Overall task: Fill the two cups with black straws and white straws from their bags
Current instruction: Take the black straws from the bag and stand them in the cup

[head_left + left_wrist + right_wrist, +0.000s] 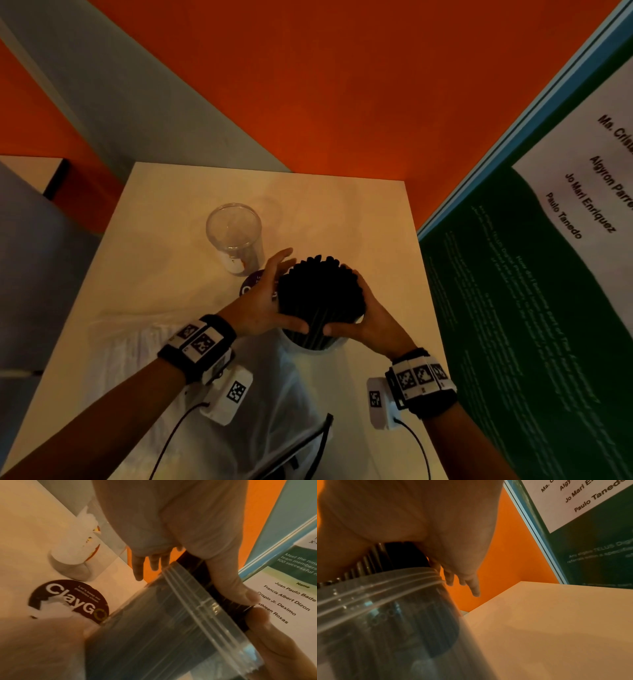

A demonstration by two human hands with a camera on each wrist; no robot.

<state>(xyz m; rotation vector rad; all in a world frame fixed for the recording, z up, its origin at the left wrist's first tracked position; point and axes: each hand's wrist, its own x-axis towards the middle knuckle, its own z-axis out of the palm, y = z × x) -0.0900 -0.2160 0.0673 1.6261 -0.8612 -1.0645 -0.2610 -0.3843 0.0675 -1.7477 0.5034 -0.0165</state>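
Note:
A thick bundle of black straws [320, 291] stands upright in a clear plastic cup [318, 344] at the table's middle. My left hand [270, 298] presses its palm and thumb against the bundle's left side, fingers straight and pointing away. My right hand [364, 308] wraps the right side, thumb at the front, just above the cup's rim [197, 601]. The straws [399, 555] rise above the ribbed rim [376, 582]. A second clear cup [234, 236] stands empty behind, to the left. A whitish bag [137, 359] lies under my left forearm; its contents are unclear.
A clear zip-top bag [305, 442] lies on the pale table [359, 222] near its front edge. A round dark "ClayGo" sticker [68, 601] sits left of the filled cup. A green poster board [531, 291] stands close at the right; an orange wall [342, 85] is behind.

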